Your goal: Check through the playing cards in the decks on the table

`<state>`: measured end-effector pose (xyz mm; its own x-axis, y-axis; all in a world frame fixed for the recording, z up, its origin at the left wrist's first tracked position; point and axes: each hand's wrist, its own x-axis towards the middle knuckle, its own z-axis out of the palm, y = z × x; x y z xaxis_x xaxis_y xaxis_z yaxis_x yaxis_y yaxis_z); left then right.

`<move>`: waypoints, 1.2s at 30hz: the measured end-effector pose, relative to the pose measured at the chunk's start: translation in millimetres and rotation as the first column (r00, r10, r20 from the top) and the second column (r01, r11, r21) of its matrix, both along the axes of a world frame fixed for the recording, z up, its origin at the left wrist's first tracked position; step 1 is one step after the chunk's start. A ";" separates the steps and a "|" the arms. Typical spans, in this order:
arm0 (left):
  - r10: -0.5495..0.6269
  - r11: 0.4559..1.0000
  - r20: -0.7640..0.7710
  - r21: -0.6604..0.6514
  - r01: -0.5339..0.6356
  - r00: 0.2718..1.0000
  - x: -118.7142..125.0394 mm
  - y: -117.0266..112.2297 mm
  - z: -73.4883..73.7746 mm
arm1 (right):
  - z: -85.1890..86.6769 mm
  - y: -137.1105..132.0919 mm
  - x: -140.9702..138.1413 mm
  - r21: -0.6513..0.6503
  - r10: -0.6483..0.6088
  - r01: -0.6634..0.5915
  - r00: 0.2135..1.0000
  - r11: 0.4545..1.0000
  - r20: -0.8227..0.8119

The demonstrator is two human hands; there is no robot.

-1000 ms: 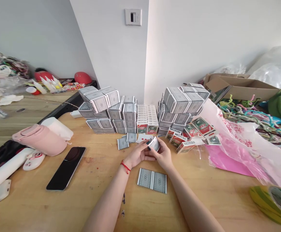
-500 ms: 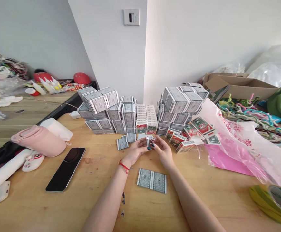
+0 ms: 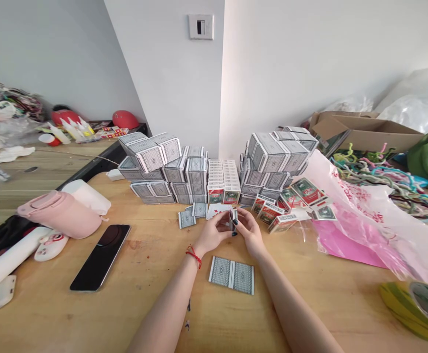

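Note:
In front of the card blocks, my left hand (image 3: 216,233) and my right hand (image 3: 251,234) meet and grip a playing card (image 3: 235,214) between their fingertips. It stands nearly edge-on, and the fingers partly cover it. Just behind my left fingers lies a white card (image 3: 216,211) with red marks. A pair of grey-patterned playing cards (image 3: 222,271) lies side by side on the table between my forearms. Several more patterned cards (image 3: 187,219) lie left of my hands. Red and green card boxes (image 3: 270,212) lie to the right.
Stacked blocks of patterned cards (image 3: 151,157) stand left, with another stack (image 3: 269,152) right and upright card boxes (image 3: 216,181) between them. A black phone (image 3: 99,257), pink bottle (image 3: 59,214), pink plastic sheet (image 3: 350,240) and tape roll (image 3: 416,309) lie around the wooden table.
My left hand has shifted slightly right, closer to my right hand. The card between my fingers has turned more upright and edge-on, and the white card behind shows more.

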<state>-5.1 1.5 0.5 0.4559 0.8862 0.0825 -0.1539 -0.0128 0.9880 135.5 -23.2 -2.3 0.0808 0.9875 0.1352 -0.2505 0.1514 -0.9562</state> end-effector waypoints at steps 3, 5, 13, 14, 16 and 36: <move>0.029 0.999 -0.037 0.044 -0.027 0.999 0.9 -1.8 -1.1 | 1.0 0.1 0.1 0.033 0.031 -0.031 1.000 0.999 0.003; 0.064 0.994 -0.062 0.089 -0.058 0.996 1.0 -2.5 -1.5 | 2.1 0.2 -0.3 0.045 0.038 -0.039 0.999 0.998 0.016; 0.312 0.883 -0.331 0.446 -0.144 0.890 -3.0 -1.6 -4.1 | -9.5 5.8 -0.9 -0.132 -0.053 0.059 0.997 0.990 0.050; 0.328 0.866 -0.345 0.482 -0.134 0.879 -3.0 -1.8 -4.1 | -11.7 6.8 -0.7 -0.154 -0.066 0.075 0.996 0.985 0.063; 0.358 0.827 -0.370 0.552 -0.107 0.857 -2.6 -2.4 -3.8 | -15.3 8.3 0.1 -0.144 -0.100 0.116 0.988 0.983 0.114; 0.518 0.702 -0.412 0.705 -0.098 0.750 -1.1 -10.5 3.5 | -3.1 0.7 -5.3 -0.159 -0.068 0.083 0.993 0.984 0.097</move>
